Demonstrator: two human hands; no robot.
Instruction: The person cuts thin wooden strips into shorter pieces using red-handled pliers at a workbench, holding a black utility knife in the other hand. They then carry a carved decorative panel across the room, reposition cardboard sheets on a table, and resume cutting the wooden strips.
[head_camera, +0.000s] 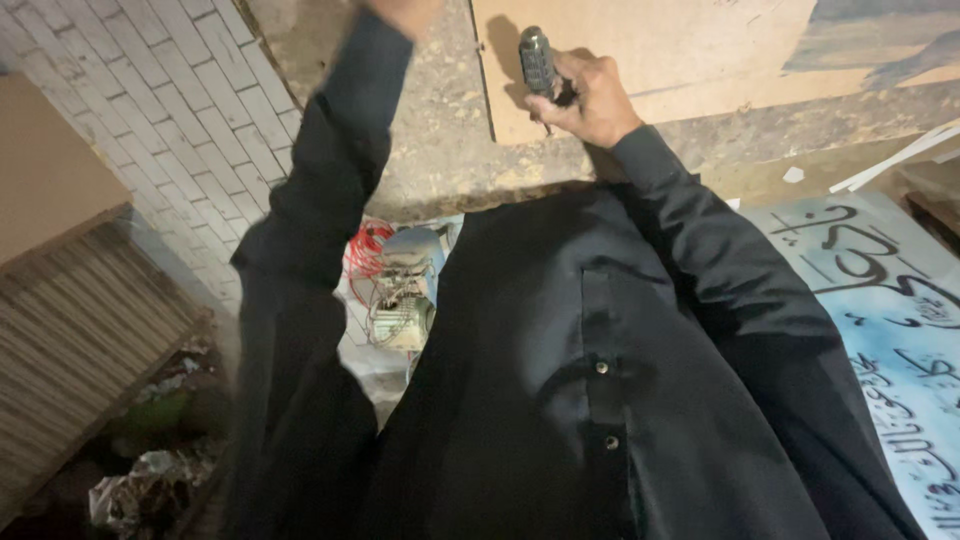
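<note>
At the far left, one flat brown cardboard sheet (45, 165) lies above one ribbed, striped panel (85, 340), and below them a heap of crumpled scraps and litter (150, 470) sits in shadow. Beside these runs a surface of pale grey rectangular paving bricks (190, 110). Next comes the person's left arm in a black sleeve (320, 200), raised so that the left hand (400, 12) reaches the top edge of the view; it is blurred and mostly cut off, so I cannot tell whether it is clenched or loose, or whether it holds anything. Between the two arms, low down, one bundle of red wire (365, 250) lies just beside one small pale device with exposed wiring (405, 300). Above that is rough, stained concrete (440, 140), and on it one tan fibreboard sheet (660, 50). The right hand (590, 100) is clenched around one dark grey ribbed tool handle (537, 60), which stands nearly upright against the left part of the board, its thin tip showing below the fist. The person's black buttoned shirt (600, 400) fills the middle, with two small buttons visible. At the right lies one light blue printed banner with dark lettering (890, 330), and above it a few white strips (900, 160).
</note>
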